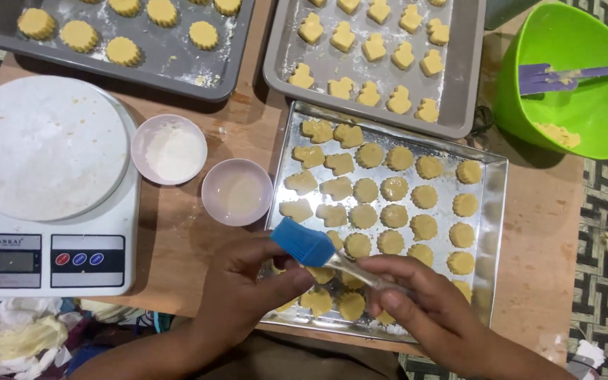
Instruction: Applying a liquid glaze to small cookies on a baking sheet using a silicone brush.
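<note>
Head view shows two hands over a shiny tray (495, 211) full of raw cookies (394, 215). The right hand (431, 309) pinches the clear handle of a brush (302, 243), with thumb and fingers pressed on it. The left hand (244, 285) is at 9 o'clock from the right one — its fingertips pinch the blue bristles at the brush's tip. The brush sits over the near left corner of the tray, just above the cookies.

The brush looks light. Its handle looks stiff and smooth, so it may be slippery if wet. The bristles look soft and bendy. The best place to hold it is the handle, as the right hand does now.

The cookies look soft and easy to dent, so only a gentle touch seems safe.

At 11 o'clock from the hands sits a small bowl (237, 191) with clear liquid, just beside the tray's left edge. Past it is a bowl of flour (169, 149), and a scale (51, 211) is at 9 o'clock. Two grey trays (459, 84) lie at 12 o'clock, with one touching the shiny tray's far edge. A green bowl (585, 105) with a spatula is at 2 o'clock.

The tray's rim is raised and thin — a hand could bump it. Bare table (543, 225) shows at 3 o'clock, and a bit at 9 o'clock.
</note>
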